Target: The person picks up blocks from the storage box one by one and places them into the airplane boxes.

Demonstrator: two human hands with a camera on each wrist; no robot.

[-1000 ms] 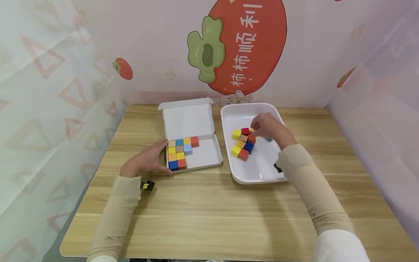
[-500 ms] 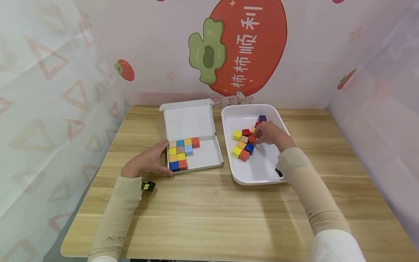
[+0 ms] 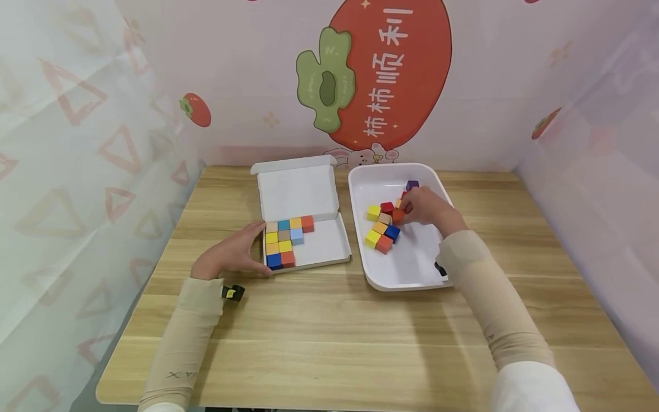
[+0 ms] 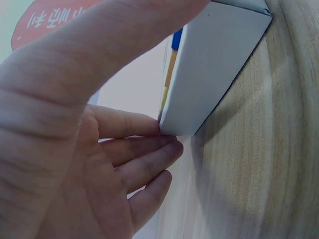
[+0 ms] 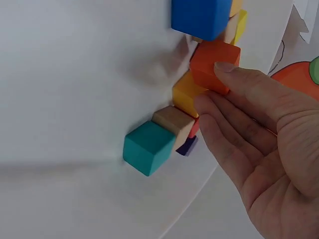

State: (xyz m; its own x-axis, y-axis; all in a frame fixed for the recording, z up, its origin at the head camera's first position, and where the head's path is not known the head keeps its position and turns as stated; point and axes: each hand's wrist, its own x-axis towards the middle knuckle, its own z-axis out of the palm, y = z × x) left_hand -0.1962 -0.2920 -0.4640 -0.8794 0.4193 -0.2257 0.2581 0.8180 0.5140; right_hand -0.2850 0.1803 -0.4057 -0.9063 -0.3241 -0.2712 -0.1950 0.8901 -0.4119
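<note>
Head view, risks first. My left hand (image 3: 230, 252) lies spread along the left end of the white cardboard box (image 3: 325, 244), fingers straight, gripping nothing. I judge that contact light; if a cube were pushed hard against the wall, the box could skid. Inside, the light-blue painted wooden cube (image 3: 296, 236) has no neighbour on its right, so a sideways knock could break up its row.

Further right, over the white plastic tray (image 3: 407, 274), my right hand (image 3: 426, 206) pinches an orange-red painted wooden cube (image 5: 205, 59) between thumb and fingers. The thumb bears near one edge; an off-centre hold could let the cube twist or slip. A royal-blue painted wooden cube (image 5: 195, 16) and an amber painted wooden cube (image 5: 184, 93) crowd it, and a careless pull could drag either along.

Position: my hands are well apart. The box touches my left hand; the pinched cube is well apart from that hand. It sits at my right fingertips, within the tray walls; whether its underside clears the tray floor, I cannot tell. A teal painted wooden cube (image 5: 148, 149) lies near those fingers, untouched.
</note>
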